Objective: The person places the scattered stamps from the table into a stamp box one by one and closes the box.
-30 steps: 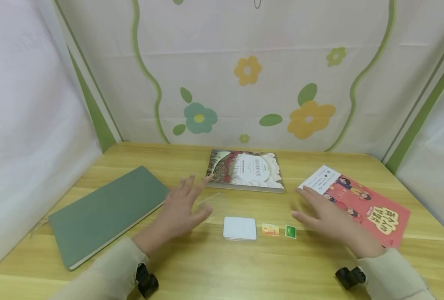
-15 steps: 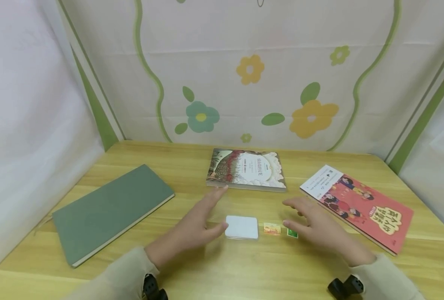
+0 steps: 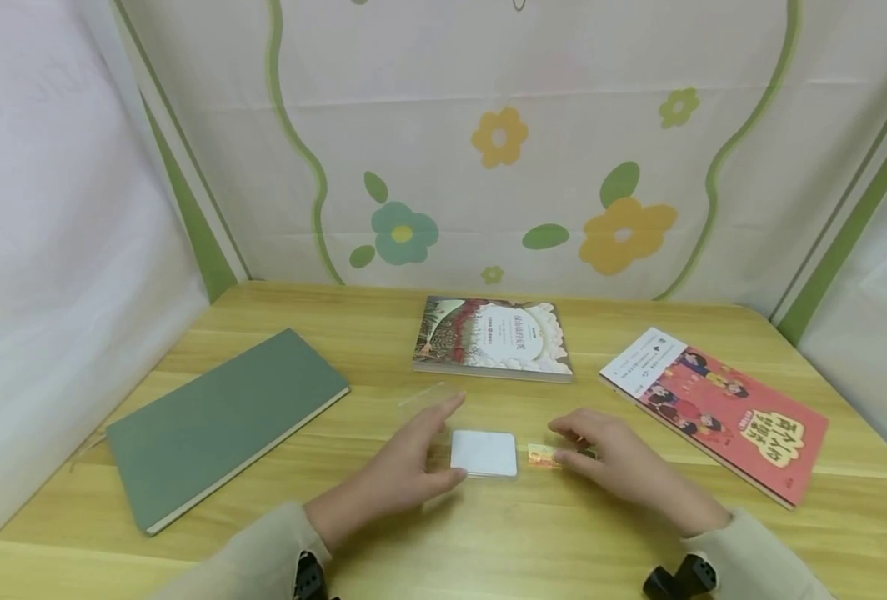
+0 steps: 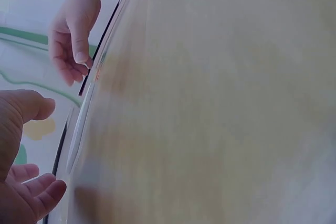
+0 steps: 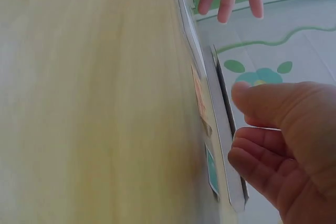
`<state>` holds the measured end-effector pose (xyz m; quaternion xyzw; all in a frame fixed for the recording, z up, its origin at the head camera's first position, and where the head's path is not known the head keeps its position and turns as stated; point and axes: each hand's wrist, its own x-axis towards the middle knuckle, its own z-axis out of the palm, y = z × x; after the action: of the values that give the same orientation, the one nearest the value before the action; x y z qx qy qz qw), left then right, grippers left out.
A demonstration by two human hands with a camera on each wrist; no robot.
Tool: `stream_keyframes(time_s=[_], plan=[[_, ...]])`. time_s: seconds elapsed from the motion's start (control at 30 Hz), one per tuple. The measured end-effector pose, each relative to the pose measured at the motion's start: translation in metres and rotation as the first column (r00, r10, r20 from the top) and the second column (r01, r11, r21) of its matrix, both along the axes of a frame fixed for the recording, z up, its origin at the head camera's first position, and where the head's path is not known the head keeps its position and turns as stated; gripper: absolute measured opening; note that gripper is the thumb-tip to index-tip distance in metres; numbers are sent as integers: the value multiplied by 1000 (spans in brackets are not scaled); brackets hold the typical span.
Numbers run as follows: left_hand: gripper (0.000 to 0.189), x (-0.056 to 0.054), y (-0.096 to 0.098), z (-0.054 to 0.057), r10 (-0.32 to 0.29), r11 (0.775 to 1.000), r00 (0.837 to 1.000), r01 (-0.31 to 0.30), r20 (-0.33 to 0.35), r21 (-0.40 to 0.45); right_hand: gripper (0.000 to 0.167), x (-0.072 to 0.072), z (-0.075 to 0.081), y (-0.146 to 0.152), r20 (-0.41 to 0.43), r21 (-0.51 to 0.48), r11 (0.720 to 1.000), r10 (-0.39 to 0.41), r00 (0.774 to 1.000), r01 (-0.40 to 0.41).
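Note:
A stack of white cards with rounded corners [image 3: 484,453] lies mid-table. Just left of it hovers my left hand [image 3: 402,471], thumb spread from straight fingers, holding nothing. To the right of the cards is a small yellow-orange stamp-like paper [image 3: 541,455]. My right hand [image 3: 623,467] is above that paper, its thumb tip partly covering it in the head view. In the right wrist view the thumb and loosely bent fingers stand apart with nothing between them. A small green stamp-like paper [image 5: 211,170], mostly hidden by the right hand in the head view, lies below those fingers.
A grey-green hardcover book [image 3: 226,425] lies at the left. An illustrated book [image 3: 493,338] is at the back centre, and a red book [image 3: 721,417] at the right. A clear film [image 3: 421,398] lies behind the left hand. Flowered cloth [image 3: 443,167] hangs behind the table.
Both hands have come inward and lower: the left rightward to the edge of the white cards, the right leftward over the small papers. The green paper has become mostly covered from view.

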<state>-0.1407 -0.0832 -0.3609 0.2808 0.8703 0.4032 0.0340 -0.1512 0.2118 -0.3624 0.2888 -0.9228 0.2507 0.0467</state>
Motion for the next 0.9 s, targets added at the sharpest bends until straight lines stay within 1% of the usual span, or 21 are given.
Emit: stream_keyframes(time_s=[0.2, 0.4, 0.63, 0.83, 0.9], plan=[[79, 0, 3, -5, 10, 1000, 998, -9, 64, -18, 25, 0, -2, -5, 4, 33, 999, 38, 999, -38], [76, -1, 2, -5, 10, 999, 998, -8, 56, -41, 19, 0, 0, -7, -28, 43, 997, 61, 998, -59], [63, -5, 2, -8, 24, 993, 999, -19, 35, -121, 16, -1, 0, -6, -30, 55, 997, 59, 998, -58], [60, -8, 5, -12, 36, 983, 999, -34, 9, -182, 15, -4, -1, -7, 7, 83, 995, 50, 999, -51], [59, -9, 6, -12, 43, 981, 999, -40, 11, -192, 15, -5, -1, -8, 24, 89, 995, 43, 999, -45]])
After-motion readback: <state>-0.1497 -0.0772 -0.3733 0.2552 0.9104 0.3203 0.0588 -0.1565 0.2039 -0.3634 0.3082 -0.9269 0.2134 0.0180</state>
